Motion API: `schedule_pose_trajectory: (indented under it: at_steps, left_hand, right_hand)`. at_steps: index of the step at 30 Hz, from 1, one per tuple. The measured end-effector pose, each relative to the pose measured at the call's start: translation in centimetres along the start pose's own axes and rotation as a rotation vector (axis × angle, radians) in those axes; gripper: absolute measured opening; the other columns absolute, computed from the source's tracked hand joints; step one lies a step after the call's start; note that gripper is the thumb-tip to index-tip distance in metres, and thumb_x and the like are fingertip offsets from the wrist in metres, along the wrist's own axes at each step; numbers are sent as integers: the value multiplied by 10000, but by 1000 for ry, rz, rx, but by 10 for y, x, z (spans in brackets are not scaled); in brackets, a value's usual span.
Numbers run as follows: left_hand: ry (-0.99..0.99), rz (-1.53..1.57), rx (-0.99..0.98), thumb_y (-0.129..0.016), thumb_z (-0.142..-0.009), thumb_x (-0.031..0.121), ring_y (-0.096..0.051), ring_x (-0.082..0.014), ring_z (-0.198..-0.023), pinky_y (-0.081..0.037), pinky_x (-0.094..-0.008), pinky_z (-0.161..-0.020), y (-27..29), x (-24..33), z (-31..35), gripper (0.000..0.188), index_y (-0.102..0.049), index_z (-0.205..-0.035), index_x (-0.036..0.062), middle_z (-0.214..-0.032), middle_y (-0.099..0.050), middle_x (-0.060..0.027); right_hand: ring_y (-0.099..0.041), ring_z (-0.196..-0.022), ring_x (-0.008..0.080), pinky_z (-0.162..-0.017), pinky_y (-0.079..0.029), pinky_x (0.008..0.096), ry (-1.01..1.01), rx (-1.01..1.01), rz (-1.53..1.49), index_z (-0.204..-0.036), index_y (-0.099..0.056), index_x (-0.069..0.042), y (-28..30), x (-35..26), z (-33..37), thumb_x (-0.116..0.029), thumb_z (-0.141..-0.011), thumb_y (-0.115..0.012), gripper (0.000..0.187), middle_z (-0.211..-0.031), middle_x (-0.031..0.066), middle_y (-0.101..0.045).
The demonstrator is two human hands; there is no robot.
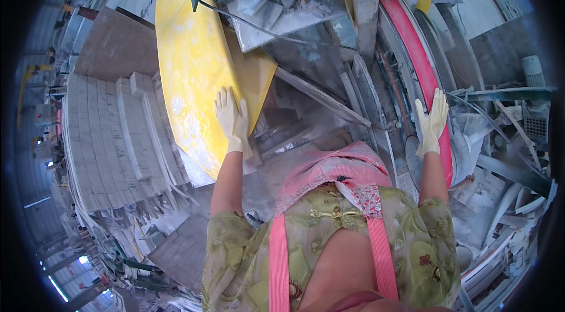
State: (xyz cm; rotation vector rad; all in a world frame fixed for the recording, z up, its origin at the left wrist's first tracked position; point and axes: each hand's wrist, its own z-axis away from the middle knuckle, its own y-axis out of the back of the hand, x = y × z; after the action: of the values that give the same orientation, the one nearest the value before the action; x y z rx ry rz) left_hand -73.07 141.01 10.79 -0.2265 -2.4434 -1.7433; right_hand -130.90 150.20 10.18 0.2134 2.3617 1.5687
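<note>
My left hand (233, 119), in a pale rubber glove, lies flat with fingers stretched on the right edge of a yellow sheet (191, 70). White dust smears the sheet, which drapes over something that I cannot make out. On the other side, my right hand (432, 120), gloved alike, has its fingers extended against a long, curved red strip (421, 65) with a pale border. Its thumb stands apart from the fingers. Neither hand grips anything.
Stacked pale grey boards (100, 141) stand left of the yellow sheet. Between my arms a long narrow plank (323, 97) slants over dusty clutter. An upright wooden post (365, 6) rises at the far end. Metal bars (506, 95) and scrap pieces crowd the right side.
</note>
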Motion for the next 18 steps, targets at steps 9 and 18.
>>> schedule_pose_trajectory:
  at_steps: [9,18]
  left_hand:
    - [14,11,5,-590,-950,248,-400,-416,-1431,-250,-506,-1219,0,1,-1,573,-493,-1455,-6,-1509,-471,-259]
    - [14,25,-14,-597,-943,252,-385,-418,-1439,-243,-511,-1221,2,2,0,588,-487,-1459,-10,-1512,-465,-261]
  right_hand:
    - [-415,-1431,371,-1214,-277,473,-3,-21,5,-1513,-423,-16,-2,3,0,-448,-911,-699,791,-1518,229,-474]
    - [-386,-1457,355,-1233,-249,465,-27,-56,9,-1526,-404,-25,0,1,1,-441,-911,-698,798,-1540,219,-451]
